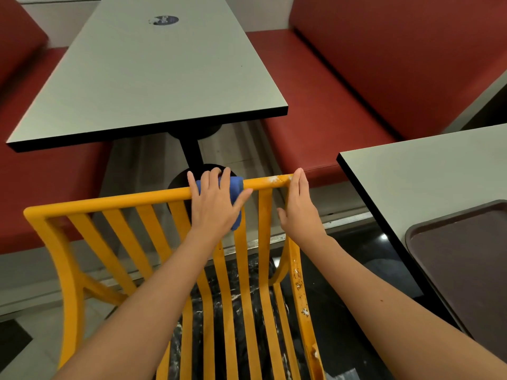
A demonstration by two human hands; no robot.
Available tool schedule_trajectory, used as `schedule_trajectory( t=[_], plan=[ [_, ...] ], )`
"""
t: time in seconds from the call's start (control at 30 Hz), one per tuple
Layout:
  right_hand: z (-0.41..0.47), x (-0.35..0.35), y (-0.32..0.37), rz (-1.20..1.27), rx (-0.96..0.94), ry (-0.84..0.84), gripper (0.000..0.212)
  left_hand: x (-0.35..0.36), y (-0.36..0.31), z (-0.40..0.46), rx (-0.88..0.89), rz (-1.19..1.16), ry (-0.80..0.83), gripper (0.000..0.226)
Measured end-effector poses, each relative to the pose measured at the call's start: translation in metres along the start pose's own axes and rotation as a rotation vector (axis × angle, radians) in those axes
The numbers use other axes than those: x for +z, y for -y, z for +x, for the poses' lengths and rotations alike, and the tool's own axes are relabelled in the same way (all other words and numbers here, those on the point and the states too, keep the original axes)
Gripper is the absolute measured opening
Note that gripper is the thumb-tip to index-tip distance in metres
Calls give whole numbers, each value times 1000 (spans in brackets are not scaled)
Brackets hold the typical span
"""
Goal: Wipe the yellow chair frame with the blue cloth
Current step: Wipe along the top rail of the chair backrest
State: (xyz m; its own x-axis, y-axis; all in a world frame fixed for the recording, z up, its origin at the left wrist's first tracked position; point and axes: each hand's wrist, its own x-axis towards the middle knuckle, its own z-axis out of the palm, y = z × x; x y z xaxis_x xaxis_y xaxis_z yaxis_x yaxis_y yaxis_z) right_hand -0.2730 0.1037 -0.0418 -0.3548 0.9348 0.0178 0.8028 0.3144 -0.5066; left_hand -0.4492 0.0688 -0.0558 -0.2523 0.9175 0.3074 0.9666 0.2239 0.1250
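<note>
The yellow chair frame [115, 200] fills the lower middle of the view, its slatted back facing me and its top rail running left to right. My left hand [215, 205] presses the blue cloth [235, 187] over the top rail, right of its middle, fingers wrapped over the rail. A tail of the cloth hangs down behind a slat. My right hand [299, 209] rests flat against the chair's right upper corner, fingers straight and together, thumb out. White and brown specks mark the rail near that corner and down the right upright.
A grey table [153, 78] with a black edge and black pedestal stands just beyond the chair. Red bench seating [370, 78] wraps the back and both sides. A second grey table [425, 171] at the right carries a dark brown tray [466, 259].
</note>
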Motion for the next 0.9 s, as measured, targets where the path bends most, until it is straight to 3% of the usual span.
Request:
schedule_trajectory(
  t=[0.2, 0.33, 0.47, 0.77, 0.9],
  plan=[
    [0, -1, 0, -35, -27, -19, 93, 12, -9, -11, 71, 127, -95, 56],
    [-1, 0, 0, -39, -32, -26, 95, 10, -1, -7, 128, 23, -158, 42],
    [0, 1, 0, -48, -16, -11, 95, 7, 16, -5, 125, -223, -246, 31],
    [0, 0, -1, -15, -19, -11, 96, 4, -40, 15, 195, -317, -101, 29],
    [0, 1, -3, -17, -28, -11, 96, 0, -15, 11, 324, -282, -84, 38]
  ],
)
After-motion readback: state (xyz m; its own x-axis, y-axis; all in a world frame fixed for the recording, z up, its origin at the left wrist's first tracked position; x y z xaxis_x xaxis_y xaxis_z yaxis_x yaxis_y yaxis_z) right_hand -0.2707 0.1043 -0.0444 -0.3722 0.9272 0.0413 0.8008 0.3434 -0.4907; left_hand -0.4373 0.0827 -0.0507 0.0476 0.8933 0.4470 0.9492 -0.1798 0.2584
